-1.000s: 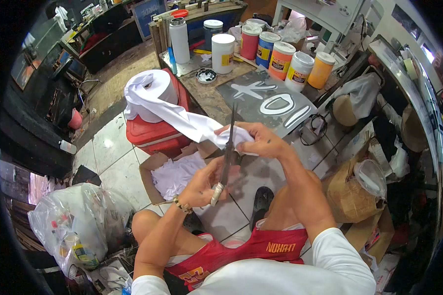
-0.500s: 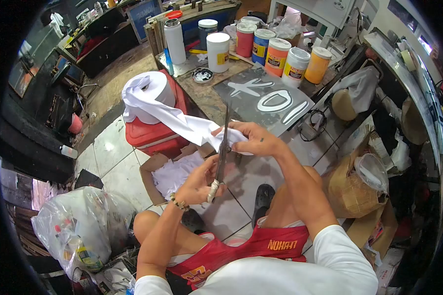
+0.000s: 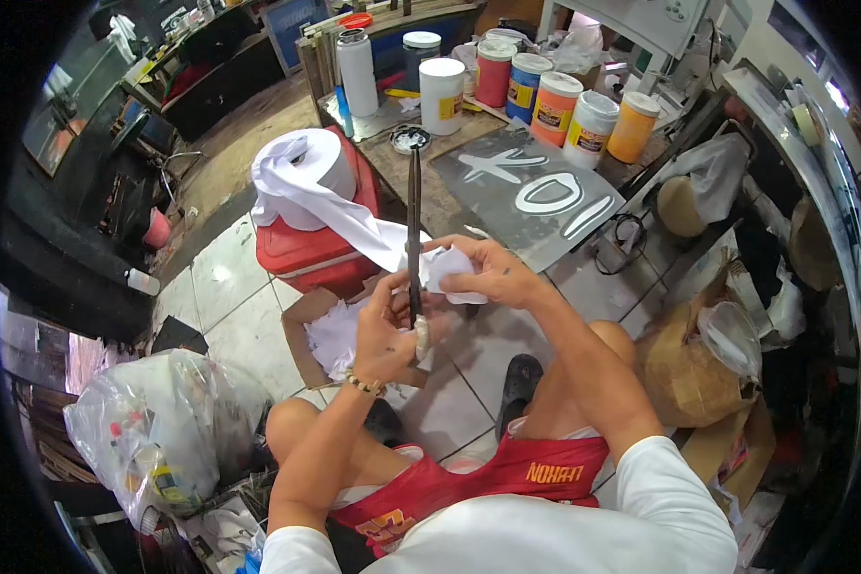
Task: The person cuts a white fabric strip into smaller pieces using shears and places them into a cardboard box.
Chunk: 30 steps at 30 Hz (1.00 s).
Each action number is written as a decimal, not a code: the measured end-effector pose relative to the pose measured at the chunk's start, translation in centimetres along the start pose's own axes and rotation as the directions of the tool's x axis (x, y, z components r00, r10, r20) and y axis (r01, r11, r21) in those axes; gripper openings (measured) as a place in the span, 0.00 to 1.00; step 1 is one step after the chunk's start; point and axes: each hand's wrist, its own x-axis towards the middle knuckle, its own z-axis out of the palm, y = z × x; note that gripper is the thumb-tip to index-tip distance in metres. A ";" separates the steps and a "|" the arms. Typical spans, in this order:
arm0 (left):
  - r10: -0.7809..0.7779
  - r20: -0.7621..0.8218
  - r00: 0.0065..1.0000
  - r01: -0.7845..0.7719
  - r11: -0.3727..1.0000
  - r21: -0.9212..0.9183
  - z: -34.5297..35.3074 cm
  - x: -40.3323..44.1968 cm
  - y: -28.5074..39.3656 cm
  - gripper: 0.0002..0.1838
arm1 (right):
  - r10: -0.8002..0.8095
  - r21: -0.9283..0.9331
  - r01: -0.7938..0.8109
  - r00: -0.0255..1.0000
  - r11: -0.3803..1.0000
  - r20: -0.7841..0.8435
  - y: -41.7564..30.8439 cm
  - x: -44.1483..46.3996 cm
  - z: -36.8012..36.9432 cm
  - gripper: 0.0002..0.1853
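My left hand (image 3: 386, 330) is closed around the handles of long dark scissors (image 3: 414, 215), whose wrapped pale grip shows below the fingers. The blades point upward, away from me, and lie close together across a white cloth strip (image 3: 378, 239). My right hand (image 3: 499, 272) pinches the near end of that strip, bunched just right of the blades. From there the strip runs back to a big white roll (image 3: 330, 172) on a red cooler box (image 3: 297, 263). Below my left hand stands a cardboard box (image 3: 302, 356) holding white cloth pieces (image 3: 337, 335).
Several paint jars (image 3: 553, 107) stand on the low table beyond my hands. A grey board (image 3: 493, 196) with white painted letters lies at its near edge. A clear plastic bag (image 3: 167, 430) of refuse sits at left, a brown carton (image 3: 689, 368) at right.
The scissors have turned more upright, and the strip's end has bunched up in my right hand. The camera view has shifted slightly, so the surroundings appear a little to the right.
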 end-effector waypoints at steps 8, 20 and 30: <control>0.066 -0.208 0.976 -0.063 0.998 0.024 -1.9 0.9 -0.7 0.30 | -0.028 0.167 0.035 0.999 0.985 -0.047 2.7 1.2 3.4 0.18; 0.068 -0.154 0.986 0.083 0.601 0.795 -14.8 1.4 1.7 0.28 | -0.192 -0.025 0.198 0.898 0.980 -0.396 1.5 1.2 -1.6 0.29; -0.097 -0.221 0.970 0.211 0.787 0.580 -12.4 1.7 3.0 0.32 | -0.182 -0.071 0.168 0.866 0.983 -0.467 -0.3 1.0 -1.2 0.31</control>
